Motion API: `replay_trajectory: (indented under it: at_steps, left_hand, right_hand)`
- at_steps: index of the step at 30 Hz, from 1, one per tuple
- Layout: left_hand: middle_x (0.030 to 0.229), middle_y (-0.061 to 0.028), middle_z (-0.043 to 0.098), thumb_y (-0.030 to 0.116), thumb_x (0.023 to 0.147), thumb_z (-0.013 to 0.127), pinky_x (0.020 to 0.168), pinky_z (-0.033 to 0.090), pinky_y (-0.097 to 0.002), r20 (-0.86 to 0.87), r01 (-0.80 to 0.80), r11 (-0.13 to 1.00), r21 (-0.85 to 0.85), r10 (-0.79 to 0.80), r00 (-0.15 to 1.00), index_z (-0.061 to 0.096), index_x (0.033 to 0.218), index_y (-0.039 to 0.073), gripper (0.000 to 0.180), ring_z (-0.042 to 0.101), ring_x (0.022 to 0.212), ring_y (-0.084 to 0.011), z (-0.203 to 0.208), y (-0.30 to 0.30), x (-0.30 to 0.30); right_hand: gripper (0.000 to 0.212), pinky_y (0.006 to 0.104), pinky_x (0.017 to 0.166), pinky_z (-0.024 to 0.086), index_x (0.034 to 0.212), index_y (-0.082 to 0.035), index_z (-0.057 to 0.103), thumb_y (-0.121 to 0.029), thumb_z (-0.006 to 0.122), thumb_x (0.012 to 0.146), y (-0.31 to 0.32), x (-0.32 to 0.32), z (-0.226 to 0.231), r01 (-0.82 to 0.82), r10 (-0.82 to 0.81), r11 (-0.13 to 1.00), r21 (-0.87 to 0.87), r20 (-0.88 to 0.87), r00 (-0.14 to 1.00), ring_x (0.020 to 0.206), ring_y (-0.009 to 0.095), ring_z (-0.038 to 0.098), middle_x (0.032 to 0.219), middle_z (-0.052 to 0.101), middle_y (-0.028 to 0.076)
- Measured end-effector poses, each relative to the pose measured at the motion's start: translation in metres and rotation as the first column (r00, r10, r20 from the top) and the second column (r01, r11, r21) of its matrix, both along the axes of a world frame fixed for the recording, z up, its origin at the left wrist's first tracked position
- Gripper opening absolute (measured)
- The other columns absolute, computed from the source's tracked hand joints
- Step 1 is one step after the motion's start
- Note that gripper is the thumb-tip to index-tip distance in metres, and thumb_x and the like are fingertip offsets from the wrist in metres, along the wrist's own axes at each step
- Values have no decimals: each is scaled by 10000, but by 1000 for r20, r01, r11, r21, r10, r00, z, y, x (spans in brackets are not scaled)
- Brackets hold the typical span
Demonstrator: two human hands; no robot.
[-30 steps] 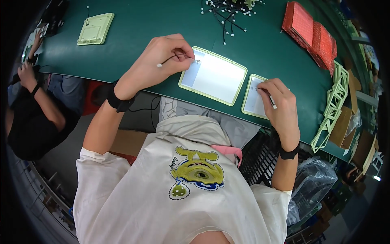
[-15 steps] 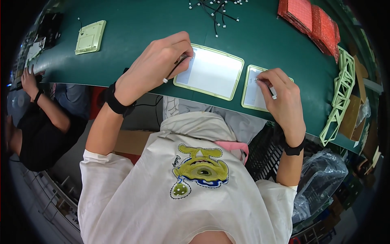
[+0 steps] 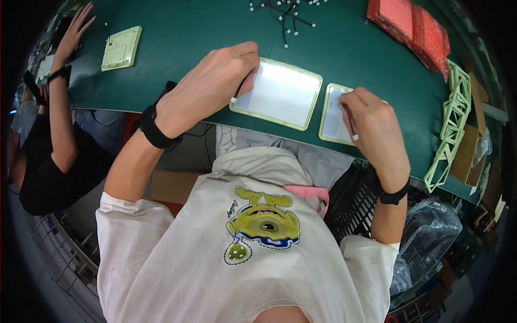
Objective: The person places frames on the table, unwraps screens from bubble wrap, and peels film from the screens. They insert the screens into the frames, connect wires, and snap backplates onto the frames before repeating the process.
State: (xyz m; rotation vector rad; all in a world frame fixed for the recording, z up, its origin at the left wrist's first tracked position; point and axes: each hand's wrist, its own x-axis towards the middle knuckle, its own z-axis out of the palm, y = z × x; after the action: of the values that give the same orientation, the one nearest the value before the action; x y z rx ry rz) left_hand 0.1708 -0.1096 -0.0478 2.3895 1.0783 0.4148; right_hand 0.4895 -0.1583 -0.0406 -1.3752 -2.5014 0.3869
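Note:
My left hand [image 3: 218,78] is closed in a pinch at the left edge of a larger white panel [image 3: 288,94] with a light green frame. A short black cable [image 3: 240,89] with a white plug hangs from its fingers. At the smaller green-framed panel [image 3: 330,116] to the right, my right hand [image 3: 372,118] pinches another short black cable [image 3: 353,126], its white plug pointing down toward me. Both panels lie flat on the green table [image 3: 199,32]. My fingers hide the upper cable ends, so I cannot tell whether they touch the panels.
Several loose black cables [image 3: 288,16] lie at the far middle. A green panel [image 3: 121,49] sits at the left, near a co-worker's raised hand [image 3: 72,35]. Red bubble-wrap packs [image 3: 412,29] and light green lattice frames [image 3: 452,124] are at the right.
The plug below my left hand has swung right, toward the panel. The right cable's plug has shifted down and left. At far left, the co-worker's arm has reached up over the table.

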Motion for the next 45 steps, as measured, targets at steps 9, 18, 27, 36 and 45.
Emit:
replay_trajectory:
  at_steps: [9,18,27,36,45]
  left_hand:
    - [934,-202,609,-72,870,687,716,525,-488,92,-64,996,-68,70,993,635,907,-49,69,643,832,-451,2,-9,-3]
    - [974,-168,648,-97,878,735,724,555,-418,171,-59,998,-28,63,983,707,1021,-22,164,664,816,-379,-7,-7,-9]
    - [1014,-158,670,-72,898,743,751,567,-401,166,-115,991,-67,125,978,740,1047,-13,160,687,858,-371,-5,-13,-12]
    - [1047,-130,721,-54,922,735,748,569,-354,277,-107,983,-147,145,950,778,1079,-11,168,708,852,-295,-3,-15,-13]
    - [1012,-114,795,-4,1002,703,799,588,-295,407,-78,908,-412,260,875,800,1154,-11,180,736,829,-188,3,-15,-9]
  right_hand:
    - [151,481,752,569,1006,14,667,23,690,857,2,-5,8,-56,63,997,-55,123,990,838,396,707,907,670,197]
    - [383,441,801,594,1274,26,696,-135,746,930,160,-12,38,83,-84,996,-15,-231,969,860,401,742,1085,771,208]
    - [435,461,858,614,1222,68,691,-214,782,903,228,-73,-15,324,-248,910,258,-287,925,944,456,722,1076,726,261]
    - [294,421,723,638,1086,111,702,-150,723,953,231,-20,-3,546,-476,831,-105,-641,602,784,317,782,960,777,237]
    - [255,332,676,607,1101,71,736,-159,729,990,198,51,14,691,-487,723,2,-708,512,776,185,763,959,800,163]
